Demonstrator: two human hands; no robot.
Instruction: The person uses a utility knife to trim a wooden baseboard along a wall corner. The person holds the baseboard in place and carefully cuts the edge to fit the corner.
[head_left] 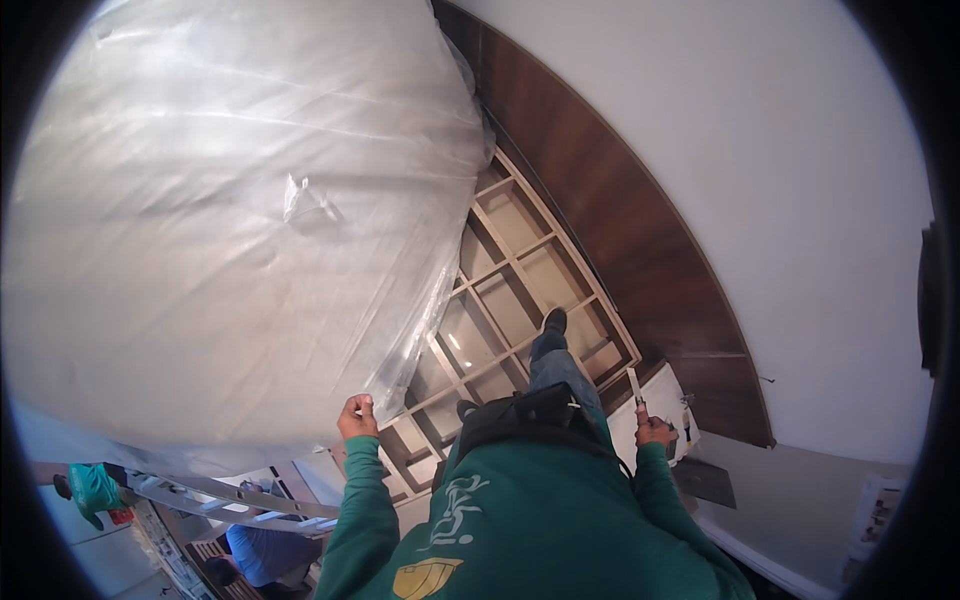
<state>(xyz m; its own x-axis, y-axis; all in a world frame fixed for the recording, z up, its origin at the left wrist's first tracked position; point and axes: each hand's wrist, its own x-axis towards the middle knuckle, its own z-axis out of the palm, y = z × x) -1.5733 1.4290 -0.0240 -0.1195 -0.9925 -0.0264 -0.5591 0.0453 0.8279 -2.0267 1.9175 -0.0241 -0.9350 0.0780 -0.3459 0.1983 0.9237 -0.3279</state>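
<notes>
My left hand is closed, its fingertips pinched at the lower corner of the clear plastic wrap. That wrap covers a large, pale mattress-like slab that fills the left side. In my right hand is a knife with a narrow, pale blade pointing away from me. The knife's handle is mostly hidden by my fingers. Under me lies a wooden grid frame, open between its slats, and my feet are down among its compartments.
A curved-looking dark wood panel runs along the wall on the right. Next to the frame's near right corner stands a pale box-like surface. At lower left are a metal ladder and two other people, in green and blue shirts.
</notes>
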